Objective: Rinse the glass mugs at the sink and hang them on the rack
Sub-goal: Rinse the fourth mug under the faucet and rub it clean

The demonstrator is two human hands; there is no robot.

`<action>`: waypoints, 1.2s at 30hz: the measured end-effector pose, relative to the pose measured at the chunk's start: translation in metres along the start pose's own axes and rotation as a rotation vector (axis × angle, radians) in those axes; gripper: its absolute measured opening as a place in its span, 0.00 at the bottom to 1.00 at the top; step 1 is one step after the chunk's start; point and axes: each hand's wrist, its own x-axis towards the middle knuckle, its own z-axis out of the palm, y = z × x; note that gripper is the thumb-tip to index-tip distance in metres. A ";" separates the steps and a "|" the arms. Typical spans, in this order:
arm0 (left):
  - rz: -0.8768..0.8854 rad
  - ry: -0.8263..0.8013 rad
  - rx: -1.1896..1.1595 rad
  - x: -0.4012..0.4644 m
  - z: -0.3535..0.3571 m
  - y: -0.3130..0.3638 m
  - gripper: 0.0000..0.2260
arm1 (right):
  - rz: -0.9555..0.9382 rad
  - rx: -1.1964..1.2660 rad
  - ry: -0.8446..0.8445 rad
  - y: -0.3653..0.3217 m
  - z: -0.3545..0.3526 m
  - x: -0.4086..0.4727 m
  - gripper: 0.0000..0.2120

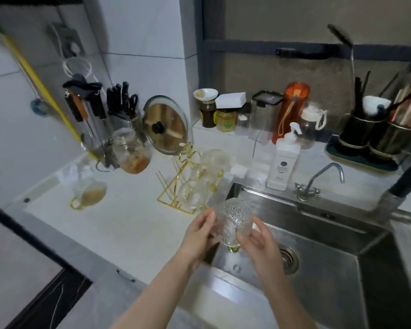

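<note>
A textured glass mug (235, 219) with a gold handle is held between both hands over the left edge of the steel sink (330, 245). My left hand (199, 236) grips its left side and my right hand (256, 241) cups its right side. Just behind stands the gold wire rack (173, 186) on the counter, with several glass mugs (199, 181) hanging on it. Another glass mug (90, 193) with brownish liquid and a gold handle stands on the counter at the left.
A small tap (318, 181) and a white pump bottle (282, 160) stand behind the sink. A dirty glass jar (131, 150), a pot lid (166, 124) and a knife block (121, 103) line the back left. Utensil holders (375, 136) sit at the back right.
</note>
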 end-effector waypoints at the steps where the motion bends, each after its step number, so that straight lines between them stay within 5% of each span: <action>1: 0.016 0.018 -0.002 -0.003 -0.011 0.005 0.15 | 0.002 -0.005 -0.029 -0.001 0.011 0.002 0.24; 11: 0.139 0.186 -0.043 -0.012 -0.133 0.056 0.13 | 0.000 0.058 -0.174 -0.013 0.149 0.009 0.28; 21: 0.123 0.109 0.136 0.045 -0.261 0.120 0.10 | 0.034 0.167 -0.060 -0.009 0.305 0.027 0.27; 36: 0.091 0.057 0.264 0.161 -0.294 0.182 0.12 | 0.163 0.402 0.101 -0.026 0.375 0.115 0.27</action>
